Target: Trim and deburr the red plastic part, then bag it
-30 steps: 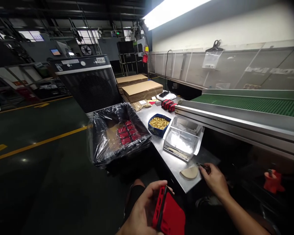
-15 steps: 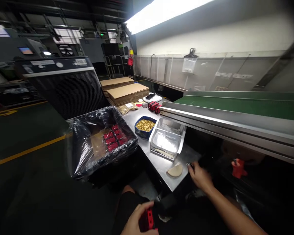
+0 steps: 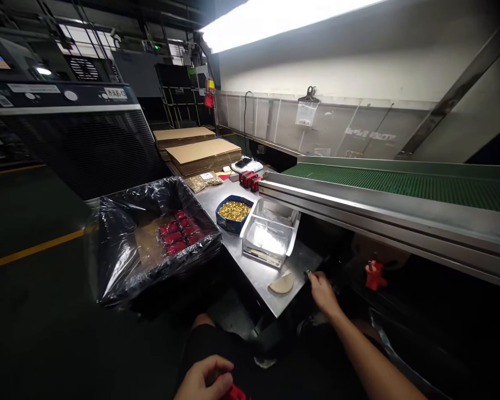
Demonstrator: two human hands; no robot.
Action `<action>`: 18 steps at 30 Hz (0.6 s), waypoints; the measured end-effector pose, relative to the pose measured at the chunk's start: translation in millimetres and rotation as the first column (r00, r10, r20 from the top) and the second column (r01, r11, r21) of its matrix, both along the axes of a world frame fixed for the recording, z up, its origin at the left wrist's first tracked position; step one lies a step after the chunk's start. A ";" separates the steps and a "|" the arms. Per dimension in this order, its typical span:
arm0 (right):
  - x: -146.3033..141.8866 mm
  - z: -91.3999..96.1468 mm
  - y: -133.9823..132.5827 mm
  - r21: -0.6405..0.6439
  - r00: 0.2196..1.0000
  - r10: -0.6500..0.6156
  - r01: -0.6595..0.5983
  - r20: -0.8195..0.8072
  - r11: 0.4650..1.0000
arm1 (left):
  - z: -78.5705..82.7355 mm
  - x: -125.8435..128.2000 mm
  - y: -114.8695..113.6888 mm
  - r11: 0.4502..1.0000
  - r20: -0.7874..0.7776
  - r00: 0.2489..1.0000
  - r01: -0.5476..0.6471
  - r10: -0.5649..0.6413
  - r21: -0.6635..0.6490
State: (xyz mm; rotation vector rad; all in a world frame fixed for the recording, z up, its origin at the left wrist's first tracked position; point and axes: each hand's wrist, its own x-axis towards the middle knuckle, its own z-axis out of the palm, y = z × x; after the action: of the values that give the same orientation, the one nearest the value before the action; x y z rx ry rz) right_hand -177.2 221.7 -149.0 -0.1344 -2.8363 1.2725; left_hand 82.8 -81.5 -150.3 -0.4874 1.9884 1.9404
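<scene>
Low by the person's lap, the left hand curls around a red plastic case, mostly out of sight. The right hand pinches a small shiny metal tool, largely hidden, at the silver metal worktop's edge, near a beige half-round pad. Beyond stands a blue tray of gold pieces.

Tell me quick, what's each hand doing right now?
Left hand: holding a red part, mostly out of view.
Right hand: closed on a small thing, too unclear to name.
</scene>
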 end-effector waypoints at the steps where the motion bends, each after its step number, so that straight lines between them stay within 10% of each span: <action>1: 1.8 1.3 0.5 0.006 1.000 -0.021 0.021 -0.020 1.000 | 1.5 -0.9 -1.3 0.998 -0.008 1.000 0.005 -0.006 -0.063; 9: 37.8 17.3 -2.1 -0.045 0.999 0.032 -0.032 -0.014 0.998 | -10.0 6.2 20.3 0.920 -0.112 0.956 -0.291 0.270 -0.262; 12: 56.2 27.6 -14.5 -0.167 0.995 0.094 -0.090 0.014 0.982 | -14.1 5.2 29.2 0.951 -0.014 0.955 -0.294 0.296 0.099; 15: 74.3 36.0 -33.0 -0.312 0.979 0.197 -0.172 0.048 0.934 | -14.4 -1.3 36.3 0.765 0.185 0.978 -0.190 0.094 0.615; 18: 92.8 44.4 -51.0 -0.418 0.958 0.278 -0.224 0.072 0.880 | -3.7 -10.4 38.7 0.670 0.203 0.977 -0.112 -0.058 0.734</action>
State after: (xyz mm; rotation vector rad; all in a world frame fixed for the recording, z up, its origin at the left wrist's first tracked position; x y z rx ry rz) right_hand -84.4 170.7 -104.6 0.1579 -2.7115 1.9699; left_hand 72.4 -42.8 -154.0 -0.4612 0.9045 2.3718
